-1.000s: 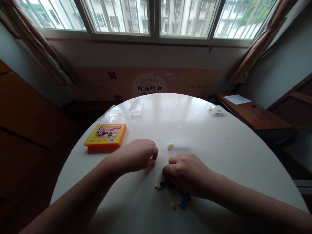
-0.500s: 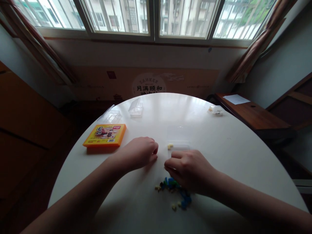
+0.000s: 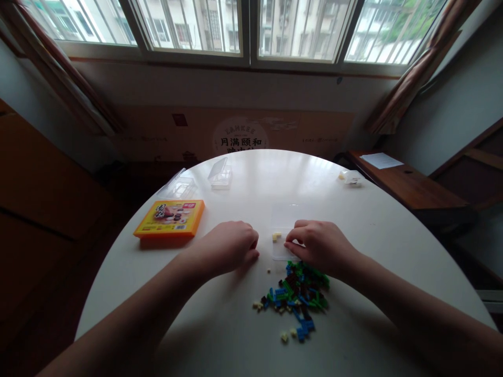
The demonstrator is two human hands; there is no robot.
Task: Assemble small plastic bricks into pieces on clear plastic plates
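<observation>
My right hand (image 3: 324, 242) is over a clear plastic box (image 3: 281, 255), thumb and forefinger pinched together near its middle. Anything between those fingertips is too small to make out. In the box's far left corner sit a few cream-coloured building bricks (image 3: 276, 237). My left hand (image 3: 231, 243) rests on the table left of the box, its fingers curled closed; their inside is hidden. Just in front of the box spreads a loose pile of small green, blue and dark brown bricks (image 3: 302, 288). Stray cream bricks (image 3: 258, 305) lie at its left edge.
An orange-and-yellow game box (image 3: 170, 218) lies left of my left hand. Behind it are clear plastic cases (image 3: 178, 187), and another open case (image 3: 220, 178). A clear plastic bag (image 3: 351, 178) lies at the far right of the round white table (image 3: 377, 251).
My right hand has moved away from me and to the right, from above the brick pile to over the box. More of the pile now shows. The left hand is nearly still.
</observation>
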